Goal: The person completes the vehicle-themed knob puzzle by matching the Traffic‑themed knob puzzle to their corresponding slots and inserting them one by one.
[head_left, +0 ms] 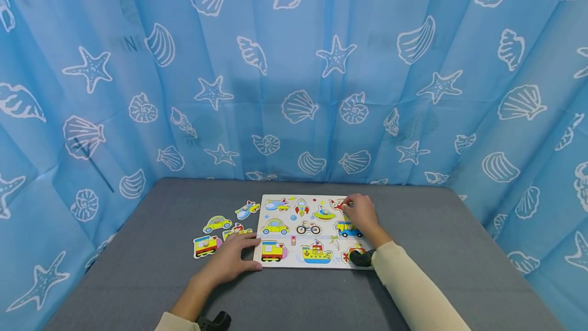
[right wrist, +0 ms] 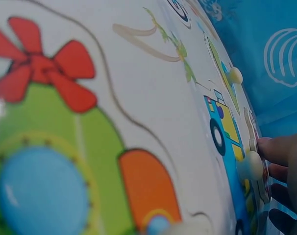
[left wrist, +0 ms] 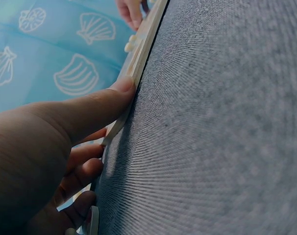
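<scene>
A white wooden peg puzzle board (head_left: pixel 294 239) with vehicle pictures lies on the grey table. My left hand (head_left: pixel 231 257) grips its near left corner, thumb (left wrist: pixel 123 85) on the front edge and the other fingers by the left side. At the far right corner, my right hand (head_left: pixel 363 214) pinches a red helicopter piece (head_left: pixel 337 204), which the fingers partly cover. In the right wrist view, the thumb lies against this piece, just past the blue bus piece (right wrist: pixel 227 132) with its pale knob. A green cactus-like, red-bladed piece (right wrist: pixel 104 132) fills the foreground.
Loose pieces lie left of the board: an airplane (head_left: pixel 247 210), a yellow car (head_left: pixel 217 224), a train (head_left: pixel 205 246) and a boat piece (head_left: pixel 236 230) partly behind my left hand. A blue shell-print curtain (head_left: pixel 294 75) hangs behind the table (head_left: pixel 413 229).
</scene>
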{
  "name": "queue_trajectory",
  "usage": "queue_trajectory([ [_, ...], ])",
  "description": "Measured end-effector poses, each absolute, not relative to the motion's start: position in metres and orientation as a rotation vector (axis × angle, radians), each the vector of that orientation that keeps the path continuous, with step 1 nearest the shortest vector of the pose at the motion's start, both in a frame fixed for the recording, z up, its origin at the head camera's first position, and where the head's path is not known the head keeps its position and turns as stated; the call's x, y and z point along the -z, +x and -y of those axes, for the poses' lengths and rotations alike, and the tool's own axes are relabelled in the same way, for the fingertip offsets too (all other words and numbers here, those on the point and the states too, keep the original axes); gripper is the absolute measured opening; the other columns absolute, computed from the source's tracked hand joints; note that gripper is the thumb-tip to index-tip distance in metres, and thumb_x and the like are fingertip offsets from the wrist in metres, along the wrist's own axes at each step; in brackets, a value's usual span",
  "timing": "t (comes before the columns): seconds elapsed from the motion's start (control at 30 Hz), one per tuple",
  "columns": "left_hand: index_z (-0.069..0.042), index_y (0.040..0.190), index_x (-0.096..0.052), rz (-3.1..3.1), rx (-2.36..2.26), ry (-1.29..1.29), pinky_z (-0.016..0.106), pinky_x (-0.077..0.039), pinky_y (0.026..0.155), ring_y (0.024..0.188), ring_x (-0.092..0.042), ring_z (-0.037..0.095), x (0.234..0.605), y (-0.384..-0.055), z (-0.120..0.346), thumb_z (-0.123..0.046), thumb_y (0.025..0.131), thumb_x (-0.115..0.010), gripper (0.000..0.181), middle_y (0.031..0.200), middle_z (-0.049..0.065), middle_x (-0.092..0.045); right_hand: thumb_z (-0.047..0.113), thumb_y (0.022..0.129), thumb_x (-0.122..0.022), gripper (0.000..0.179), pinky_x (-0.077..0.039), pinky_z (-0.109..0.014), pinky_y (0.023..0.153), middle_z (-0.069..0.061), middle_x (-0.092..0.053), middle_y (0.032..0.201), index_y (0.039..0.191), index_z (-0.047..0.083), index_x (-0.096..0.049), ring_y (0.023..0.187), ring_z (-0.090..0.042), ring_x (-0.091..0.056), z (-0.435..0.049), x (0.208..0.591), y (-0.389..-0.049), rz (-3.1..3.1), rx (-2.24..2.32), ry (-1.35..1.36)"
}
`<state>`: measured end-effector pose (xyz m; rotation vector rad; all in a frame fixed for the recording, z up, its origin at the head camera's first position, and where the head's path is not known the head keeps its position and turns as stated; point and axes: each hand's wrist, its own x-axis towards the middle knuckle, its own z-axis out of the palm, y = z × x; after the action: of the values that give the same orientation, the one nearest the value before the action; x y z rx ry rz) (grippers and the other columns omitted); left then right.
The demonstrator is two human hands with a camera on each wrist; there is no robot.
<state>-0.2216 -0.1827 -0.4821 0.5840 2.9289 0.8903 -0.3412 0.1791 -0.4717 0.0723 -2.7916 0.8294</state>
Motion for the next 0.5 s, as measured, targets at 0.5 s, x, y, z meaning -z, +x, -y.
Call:
queue_trajectory([
  [0.5, -0.012, 0.129, -0.064, -2.935, -0.909, 0.602, 0.056, -0.032, 0.105, 0.132, -0.041, 0.037, 0.4817, -0.2207, 0.1824, -0.042, 0.076, -0.081, 0.064, 0.138, 0.008, -0.054, 0.012, 0.088, -0.069, 0.009, -0.038, -0.051, 0.088, -0.012, -0.065, 0.100, 0.093, 0.005, -0.070, 0.099, -0.032, -0.052, -0.1788, 0.4704, -0.3461, 2.830, -0.774, 0.090],
])
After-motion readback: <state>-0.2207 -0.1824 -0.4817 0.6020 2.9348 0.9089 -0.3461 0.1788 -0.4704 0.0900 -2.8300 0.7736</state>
